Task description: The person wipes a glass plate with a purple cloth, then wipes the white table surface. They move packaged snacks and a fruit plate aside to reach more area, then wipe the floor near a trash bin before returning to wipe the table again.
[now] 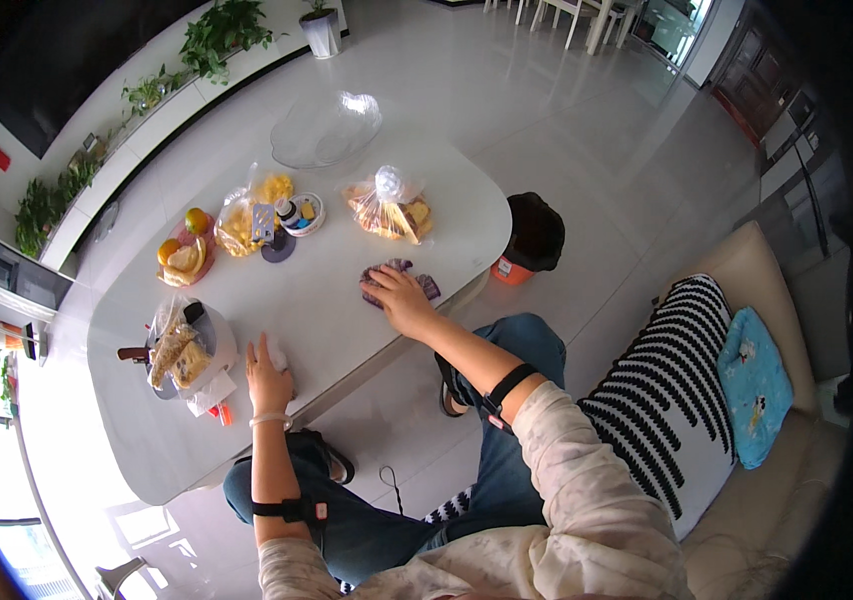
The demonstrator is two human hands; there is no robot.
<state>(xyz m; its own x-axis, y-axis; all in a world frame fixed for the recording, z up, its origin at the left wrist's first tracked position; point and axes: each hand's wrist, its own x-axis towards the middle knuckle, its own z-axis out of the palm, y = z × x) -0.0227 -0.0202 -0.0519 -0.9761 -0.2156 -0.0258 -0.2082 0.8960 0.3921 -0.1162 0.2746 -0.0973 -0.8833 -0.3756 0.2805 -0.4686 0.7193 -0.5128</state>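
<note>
My right hand (pixel 399 298) lies over a bunched purple patterned cloth (pixel 426 286) near the table's right front edge; whether the fingers grip it cannot be told. At the front edge, my left hand (pixel 269 377) rests near a whitish, translucent thing (pixel 278 357) that it partly hides. Left of that hand a round white container (pixel 224 337) bears bagged food (pixel 185 356). Farther back on the white table (pixel 306 300) is a clear bag of bread-like pieces (pixel 389 212). Beside it stand a small white tub (pixel 312 215) and a bag of yellow snacks (pixel 243 225).
A pink dish (pixel 208 259) with oranges and peeled citrus stands at the back left. A clear glass-like dish (pixel 325 146) is at the far edge. An orange bin (pixel 510 271) with a black liner stands right of the table. A striped cushion (pixel 659 397) lies on the sofa beside me.
</note>
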